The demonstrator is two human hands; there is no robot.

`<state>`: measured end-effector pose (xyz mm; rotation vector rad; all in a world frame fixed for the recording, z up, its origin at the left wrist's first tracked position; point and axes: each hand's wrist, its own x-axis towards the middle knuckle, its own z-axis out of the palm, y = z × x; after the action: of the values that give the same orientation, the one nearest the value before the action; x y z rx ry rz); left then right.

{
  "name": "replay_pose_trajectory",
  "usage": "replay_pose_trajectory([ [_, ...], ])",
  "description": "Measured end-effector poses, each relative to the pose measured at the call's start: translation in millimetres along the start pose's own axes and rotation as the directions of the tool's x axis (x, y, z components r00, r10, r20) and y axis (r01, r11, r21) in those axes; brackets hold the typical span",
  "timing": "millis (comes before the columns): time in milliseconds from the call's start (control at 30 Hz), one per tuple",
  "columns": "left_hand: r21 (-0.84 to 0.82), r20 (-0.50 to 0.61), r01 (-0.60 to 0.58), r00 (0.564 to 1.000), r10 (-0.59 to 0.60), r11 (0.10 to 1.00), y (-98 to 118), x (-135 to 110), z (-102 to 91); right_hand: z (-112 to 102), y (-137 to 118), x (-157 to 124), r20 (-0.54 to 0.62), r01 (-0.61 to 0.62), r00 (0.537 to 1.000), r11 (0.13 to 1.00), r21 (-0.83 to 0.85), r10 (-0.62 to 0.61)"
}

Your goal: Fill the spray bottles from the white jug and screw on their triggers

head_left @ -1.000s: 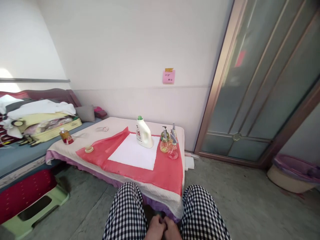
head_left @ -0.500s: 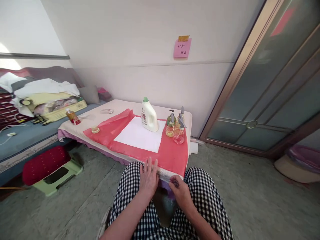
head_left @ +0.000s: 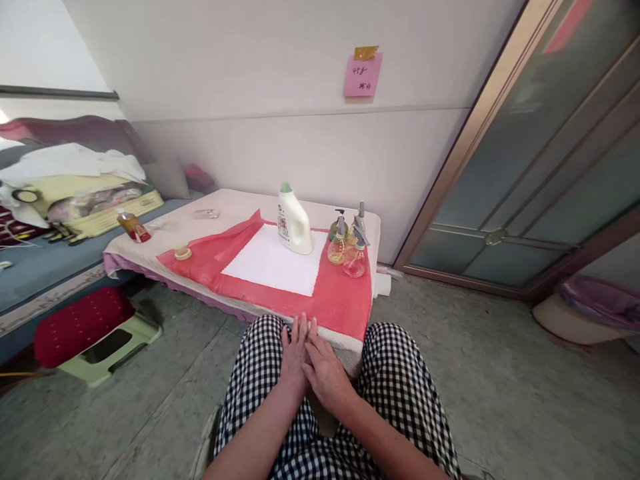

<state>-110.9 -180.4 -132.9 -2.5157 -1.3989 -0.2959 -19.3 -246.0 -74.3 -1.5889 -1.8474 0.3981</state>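
Observation:
My left hand (head_left: 295,353) is at the near edge of the low table (head_left: 235,203), its fingers stretched out and holding nothing. Against it lies my right hand (head_left: 326,370), fingers extended and touching the left one. Beyond both hands, red plastic sheeting (head_left: 345,303) covers part of the tabletop. A white cloth (head_left: 267,270) with a jagged edge is spread flat on the sheeting. On the cloth stands a cream jug-shaped detergent bottle (head_left: 297,227) with a green cap. Several spray bottles (head_left: 354,261) are grouped upright to the right of the cloth.
A roll of tape (head_left: 183,253) lies on the left of the sheeting, and an amber bottle (head_left: 133,227) stands at the table's left end. A red-topped stool (head_left: 85,327) is on the floor at left. A bin (head_left: 575,320) sits far right, near glass doors (head_left: 475,187).
My right hand has moved left from the table's corner and now rests against my left hand, its curled fingers straightened. The view has tilted slightly downward.

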Motion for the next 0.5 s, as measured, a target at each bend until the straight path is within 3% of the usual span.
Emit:
replay_pose_trajectory([
  [233, -0.074, 0.038, -0.002, 0.999, 0.005, 0.997, 1, -1, 6.1, -4, -6, -8, 0.024, 0.006, 1.000, 0.999, -0.035, -0.005],
  [500, -0.091, 0.021, 0.081, 0.997, -0.079, 0.993, 7, 1, -7.2, -16, 4, -20, -0.020, -0.012, 1.000, 0.999, 0.031, 0.013],
])
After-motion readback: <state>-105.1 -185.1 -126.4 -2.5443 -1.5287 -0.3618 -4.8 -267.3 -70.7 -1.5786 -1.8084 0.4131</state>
